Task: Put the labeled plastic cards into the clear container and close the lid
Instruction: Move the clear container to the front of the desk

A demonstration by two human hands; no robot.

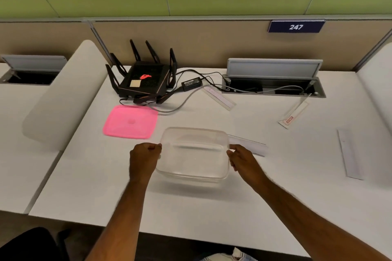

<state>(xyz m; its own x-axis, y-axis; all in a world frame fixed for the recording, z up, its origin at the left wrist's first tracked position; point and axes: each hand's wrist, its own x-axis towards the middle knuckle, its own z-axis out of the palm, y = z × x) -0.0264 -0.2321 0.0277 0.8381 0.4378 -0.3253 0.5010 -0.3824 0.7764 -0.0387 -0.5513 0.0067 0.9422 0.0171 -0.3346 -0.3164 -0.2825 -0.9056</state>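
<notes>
The clear container (pixel 194 154) is held by both hands near the middle of the white desk (pixel 84 176), close to the front edge. It looks a little blurred, and a soft shadow is seen under it, so it may be lifted just off the desk, but that cannot be told for sure. Nothing can be seen inside it.

The container could slip, because it is smooth and is only pinched at its thin rim. If one side is let go first, it could tip. A long card (pixel 249 145) lies just behind the right side of the container, partly hidden by it. That card could be knocked or trapped if the container is put down on top of it. The other cards are flat and thin, so they may be hard to pick up from the desk: one (pixel 350 154) far to the right, one with a red label (pixel 293 114) further back, and one (pixel 219 97) near the cables. The pink lid (pixel 131 122) lies flat to the back left, right beside a black router (pixel 142 79), and its cables could be pulled when the lid is reached for.

The left hand (pixel 144 160) is closed on the left rim, with the fingers curled into a loose fist. The right hand (pixel 241 160) is clamped on the right rim, thumb on top. Both arms are stretched forward and kept well apart, one on each side of the container
</notes>
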